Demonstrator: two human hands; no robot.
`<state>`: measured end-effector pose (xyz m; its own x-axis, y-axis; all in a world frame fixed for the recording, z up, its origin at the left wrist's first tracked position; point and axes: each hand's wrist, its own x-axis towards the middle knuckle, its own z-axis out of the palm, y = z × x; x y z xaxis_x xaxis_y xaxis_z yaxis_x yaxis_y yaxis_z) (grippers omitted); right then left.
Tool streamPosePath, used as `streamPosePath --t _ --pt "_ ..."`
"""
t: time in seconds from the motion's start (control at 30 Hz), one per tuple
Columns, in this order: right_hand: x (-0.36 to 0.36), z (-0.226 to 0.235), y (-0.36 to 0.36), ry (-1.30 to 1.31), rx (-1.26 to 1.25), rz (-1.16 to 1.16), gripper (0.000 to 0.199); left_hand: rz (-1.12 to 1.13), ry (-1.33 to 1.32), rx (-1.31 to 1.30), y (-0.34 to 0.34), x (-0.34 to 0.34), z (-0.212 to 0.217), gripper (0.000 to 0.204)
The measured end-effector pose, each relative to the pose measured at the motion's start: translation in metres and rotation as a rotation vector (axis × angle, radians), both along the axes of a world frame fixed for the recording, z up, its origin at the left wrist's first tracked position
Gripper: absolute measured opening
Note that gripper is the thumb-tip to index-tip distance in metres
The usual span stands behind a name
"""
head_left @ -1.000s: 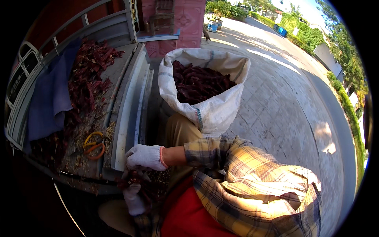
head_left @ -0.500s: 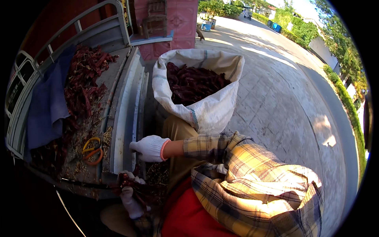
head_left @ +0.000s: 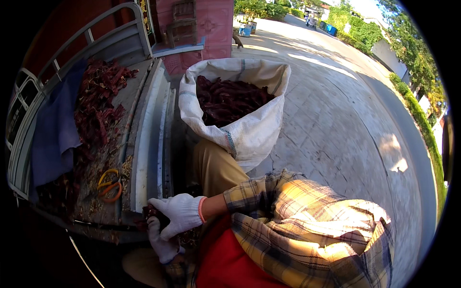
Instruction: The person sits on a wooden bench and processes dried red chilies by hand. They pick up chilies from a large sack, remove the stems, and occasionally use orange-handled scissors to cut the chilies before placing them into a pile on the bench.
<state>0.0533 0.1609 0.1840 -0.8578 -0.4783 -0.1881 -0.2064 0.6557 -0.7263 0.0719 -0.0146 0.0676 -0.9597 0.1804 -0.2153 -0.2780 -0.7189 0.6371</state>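
Note:
My right hand (head_left: 180, 214), in a white glove, reaches across from a plaid sleeve and closes over a small bunch of dried red chilies (head_left: 152, 212) at the near edge of the metal flatbed (head_left: 150, 144). Just beneath it, my left hand (head_left: 162, 244), also gloved, grips the same bunch from below. Yellow-handled scissors (head_left: 109, 184) lie on the bed to the left of my hands. A pile of dried chilies (head_left: 98, 103) covers the far part of the bed.
A white woven sack (head_left: 249, 129) full of dark red chilies stands open against my knee, to the right of the bed. A blue cloth (head_left: 55, 129) hangs over the bed's left rail. Paved road stretches to the right, with a hedge along it.
My right hand has dropped from the bed's edge onto the chili bunch, meeting my left hand. The view has tilted slightly.

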Motion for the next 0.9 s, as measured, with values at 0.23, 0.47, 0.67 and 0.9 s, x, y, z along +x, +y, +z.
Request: streamPosePath --t 0.23,0.47,0.67,0.9 --pt "0.004 -0.025 0.000 0.152 0.000 -0.081 0.108 -0.042 -0.007 -0.036 0.019 0.002 0.008 0.054" --pt "-0.005 -0.047 0.001 0.269 0.000 -0.066 0.081 -0.093 -0.033 -0.040 0.019 -0.003 -0.016 0.055" --pt "-0.018 -0.052 0.006 0.293 -0.034 0.040 0.062 -0.233 -0.081 0.052 -0.010 -0.007 -0.054 0.056" --pt "-0.032 -0.017 0.045 0.019 -0.282 -0.102 0.074 -0.421 0.245 -0.010 0.036 -0.004 0.006 0.074"
